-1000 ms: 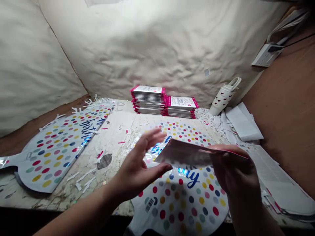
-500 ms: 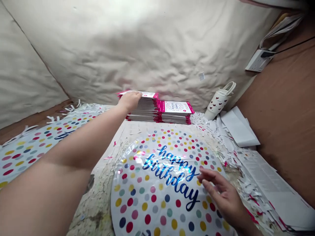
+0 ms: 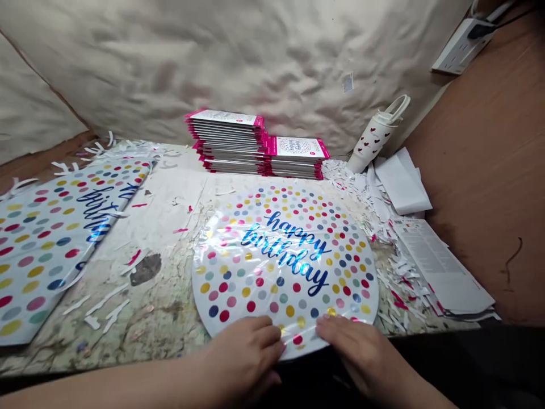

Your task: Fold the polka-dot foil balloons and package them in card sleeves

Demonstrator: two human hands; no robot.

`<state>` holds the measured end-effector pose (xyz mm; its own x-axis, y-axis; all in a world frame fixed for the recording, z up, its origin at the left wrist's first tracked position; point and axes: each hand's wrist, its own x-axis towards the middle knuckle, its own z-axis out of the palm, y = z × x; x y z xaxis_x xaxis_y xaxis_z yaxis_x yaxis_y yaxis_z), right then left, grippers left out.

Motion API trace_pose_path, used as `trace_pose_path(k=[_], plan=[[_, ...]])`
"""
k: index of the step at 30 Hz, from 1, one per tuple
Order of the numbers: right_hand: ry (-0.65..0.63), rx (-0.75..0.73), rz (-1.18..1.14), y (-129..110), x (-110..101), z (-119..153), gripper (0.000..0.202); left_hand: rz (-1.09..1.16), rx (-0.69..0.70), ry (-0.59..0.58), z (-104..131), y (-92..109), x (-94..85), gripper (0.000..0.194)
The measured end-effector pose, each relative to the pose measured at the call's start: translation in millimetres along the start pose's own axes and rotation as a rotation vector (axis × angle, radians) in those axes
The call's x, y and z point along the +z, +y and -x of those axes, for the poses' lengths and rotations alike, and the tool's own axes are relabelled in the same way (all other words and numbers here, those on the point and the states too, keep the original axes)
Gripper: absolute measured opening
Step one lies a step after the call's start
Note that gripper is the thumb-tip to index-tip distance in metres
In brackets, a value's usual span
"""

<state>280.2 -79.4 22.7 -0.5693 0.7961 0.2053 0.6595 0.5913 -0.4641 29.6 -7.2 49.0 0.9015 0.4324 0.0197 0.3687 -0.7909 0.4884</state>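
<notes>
A round foil balloon (image 3: 272,284), white with coloured dots and blue "happy birthday" lettering, lies flat in front of me. Its near edge reaches past the table's front edge. My left hand (image 3: 249,355) has its fingers curled at that near edge, pinching it. To its right, my right hand (image 3: 361,352) rests on the balloon's near rim with its fingers stretched out side by side; its thumb is hidden. Further back stands a taller stack of pink-edged printed packs (image 3: 230,142), with a lower stack (image 3: 298,156) against its right side.
Another dotted balloon (image 3: 46,244) lies at the left. A white tumbler with hearts (image 3: 374,139) leans at the back right. Paper shreds (image 3: 131,150) litter the tabletop (image 3: 157,318). Printed sheets (image 3: 443,267) lie along the brown wall, below a power socket (image 3: 464,45).
My left hand has come off the taller stack and moved down to the balloon's near edge. My right hand has drawn back to that edge too. The view has shifted.
</notes>
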Motion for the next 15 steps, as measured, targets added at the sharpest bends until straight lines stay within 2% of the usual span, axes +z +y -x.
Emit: trace_pose_path(k=[2,4,7,10,11,13,14,15], plan=[[0.034,0.061,-0.084,-3.0,-4.0,-3.1,0.041,0.028,-0.005,0.001,14.5,10.1,23.4,0.021],[0.03,0.116,-0.163,-2.2,-5.0,-4.0,0.035,0.116,-0.098,0.003,16.2,7.4,29.0,0.025],[0.009,0.19,-0.28,4.1,-7.5,-2.8,0.027,0.382,-0.325,-0.051,4.9,-7.4,16.9,0.014],[-0.088,0.273,-0.372,7.9,-17.7,-5.8,0.018,0.687,-0.498,-0.189,-10.9,-19.4,0.3,0.009],[-0.139,0.299,-0.385,6.8,-21.7,-9.1,0.026,0.761,-0.542,-0.226,-16.2,-21.0,-4.0,0.012],[-0.218,0.332,-0.354,0.3,-26.7,-19.9,0.056,0.785,-0.615,-0.235,-25.7,-20.0,-10.8,0.015],[-0.224,0.343,-0.306,-4.3,-26.6,-26.9,0.063,0.725,-0.612,-0.204,-29.4,-17.8,-13.9,0.015],[-0.215,0.35,-0.242,-9.1,-24.6,-34.2,0.057,0.623,-0.573,-0.166,-31.8,-14.9,-17.4,0.012]])
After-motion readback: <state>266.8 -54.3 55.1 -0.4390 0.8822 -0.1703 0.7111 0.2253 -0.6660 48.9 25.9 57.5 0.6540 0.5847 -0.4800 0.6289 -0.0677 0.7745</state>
